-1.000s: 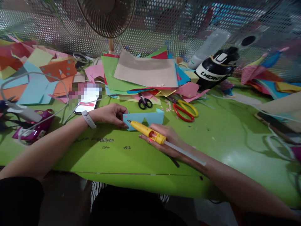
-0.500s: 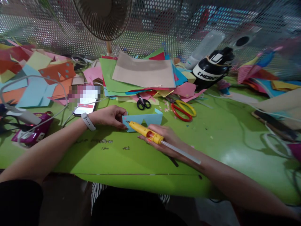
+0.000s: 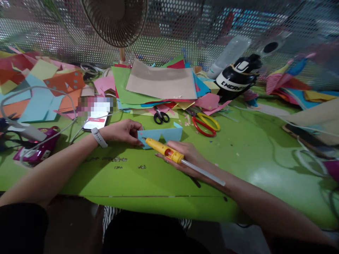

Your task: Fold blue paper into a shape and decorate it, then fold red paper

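My left hand (image 3: 130,132) pinches the left end of a light blue paper piece (image 3: 172,134), which stands on edge with triangular notches cut in it. A yellow glue gun (image 3: 159,145) is gripped in my right hand (image 3: 185,157), a clear glue stick (image 3: 203,173) jutting from its rear. The nozzle meets or nearly meets the paper's left end, close to my left fingertips; contact cannot be made out. Behind the paper lie small black-handled scissors (image 3: 161,117) and a larger pair with red and yellow handles (image 3: 206,125).
Stacked coloured paper (image 3: 161,83) sits at the back below a fan (image 3: 116,21). A phone (image 3: 96,114) and a purple power strip (image 3: 39,144) with cables lie on the left. A black bottle (image 3: 238,77) stands back right. The green table's (image 3: 159,183) front edge is near me.
Almost nothing differs. Both hands, the paper and the glue gun hold the same places, with only a tiny shift of the whole view.
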Demonstrator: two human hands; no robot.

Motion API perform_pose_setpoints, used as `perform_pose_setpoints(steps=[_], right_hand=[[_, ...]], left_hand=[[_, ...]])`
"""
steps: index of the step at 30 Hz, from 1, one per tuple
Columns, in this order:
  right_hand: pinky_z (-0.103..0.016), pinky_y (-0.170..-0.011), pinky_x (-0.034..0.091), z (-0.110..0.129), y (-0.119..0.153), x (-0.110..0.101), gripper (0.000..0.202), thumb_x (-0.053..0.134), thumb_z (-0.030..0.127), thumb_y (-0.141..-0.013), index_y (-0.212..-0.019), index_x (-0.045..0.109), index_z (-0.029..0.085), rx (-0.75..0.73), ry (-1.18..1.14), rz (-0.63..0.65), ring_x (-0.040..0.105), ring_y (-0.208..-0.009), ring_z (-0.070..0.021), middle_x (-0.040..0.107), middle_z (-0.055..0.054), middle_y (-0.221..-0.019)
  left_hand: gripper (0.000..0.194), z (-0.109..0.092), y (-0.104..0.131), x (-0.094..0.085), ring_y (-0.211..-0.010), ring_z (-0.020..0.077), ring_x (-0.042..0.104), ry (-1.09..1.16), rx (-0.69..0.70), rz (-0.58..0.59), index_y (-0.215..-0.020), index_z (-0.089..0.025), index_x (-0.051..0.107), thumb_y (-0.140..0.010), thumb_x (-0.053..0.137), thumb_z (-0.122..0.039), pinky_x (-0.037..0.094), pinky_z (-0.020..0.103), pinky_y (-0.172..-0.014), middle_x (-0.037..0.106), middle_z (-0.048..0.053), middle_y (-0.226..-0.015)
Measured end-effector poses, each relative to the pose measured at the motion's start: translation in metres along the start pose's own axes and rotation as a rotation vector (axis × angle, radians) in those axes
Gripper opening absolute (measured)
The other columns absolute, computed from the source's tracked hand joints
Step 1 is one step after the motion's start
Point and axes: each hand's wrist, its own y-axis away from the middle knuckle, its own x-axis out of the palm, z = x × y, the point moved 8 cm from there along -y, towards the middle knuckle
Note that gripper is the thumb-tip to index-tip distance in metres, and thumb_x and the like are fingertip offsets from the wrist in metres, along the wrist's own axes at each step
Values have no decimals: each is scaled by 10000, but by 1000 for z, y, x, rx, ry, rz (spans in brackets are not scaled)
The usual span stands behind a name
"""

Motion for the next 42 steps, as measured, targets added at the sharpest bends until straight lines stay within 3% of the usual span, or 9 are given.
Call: perform_pose_setpoints(steps=[6, 12, 17, 23, 26, 30, 35, 38, 42], right_hand=[[-259, -531, 364, -1, 3, -7, 211, 561, 332, -953, -792, 489, 216, -75, 64, -27, 470, -572, -118, 554, 3, -699], [-332, -667, 487, -19, 21, -61, 132, 594, 343, -917, -934, 558, 217, -121, 240, -159, 605, -759, -205, 644, -63, -868], [-396, -763, 531, -92, 50, -104, 263, 613, 455, -878, -979, 624, 212, 152, 449, -147, 648, -881, -261, 662, -112, -995], [-378, -806, 547, -156, 74, -116, 250, 654, 308, -825, -1046, 673, 193, 307, 474, -8, 663, -938, -259, 669, -132, -1088], [-389, -854, 528, -141, 73, -121, 268, 615, 268, -856, -1083, 682, 143, 259, 499, 22, 652, -991, -272, 673, -168, -1130], [-389, -847, 498, -75, 71, -122, 198, 540, 289, -931, -959, 678, 149, 177, 577, -104, 638, -951, -252, 691, -138, -1014], [-343, -674, 475, -13, 71, -43, 371, 614, 530, -900, -870, 628, 161, 119, 506, 190, 629, -770, -222, 662, -90, -864], [-331, -684, 472, -7, 73, -19, 168, 544, 288, -969, -874, 612, 167, 140, 549, 205, 652, -814, -225, 669, -89, -868], [-306, -594, 462, -26, 80, -30, 138, 542, 260, -967, -892, 611, 167, 315, 429, 157, 668, -686, -199, 692, -63, -787]], left_hand=[[271, -1, 1, -2, -634, 131, 667, -24, -4, -20, -844, -158, 642, -702, 824, -299, 469, 227, -561, 741, 17, -734], [280, -1, 1, -6, -657, 143, 694, -61, 0, -22, -858, -157, 639, -720, 818, -322, 486, 227, -572, 747, 22, -749], [292, 1, 0, -9, -689, 167, 716, -65, -38, -9, -886, -168, 635, -737, 808, -351, 519, 242, -590, 762, 37, -781], [301, 0, 0, -12, -721, 182, 720, -96, -54, -12, -903, -177, 637, -751, 800, -379, 541, 270, -620, 772, 56, -822], [313, -2, 0, -12, -717, 185, 718, -101, -69, -3, -891, -176, 637, -749, 802, -401, 550, 282, -624, 772, 56, -810], [325, -1, 0, -14, -698, 176, 717, -79, -88, -7, -887, -171, 638, -732, 822, -389, 556, 272, -622, 776, 54, -792], [316, 2, -2, -16, -682, 167, 720, -46, -70, -6, -897, -168, 644, -733, 827, -366, 567, 258, -631, 771, 42, -769], [313, 3, -2, -15, -668, 164, 717, -48, -71, -4, -897, -165, 640, -739, 824, -362, 564, 248, -615, 767, 42, -753], [320, 2, -2, -14, -671, 160, 715, -39, -63, -10, -905, -163, 641, -733, 826, -361, 567, 251, -625, 768, 43, -762]])
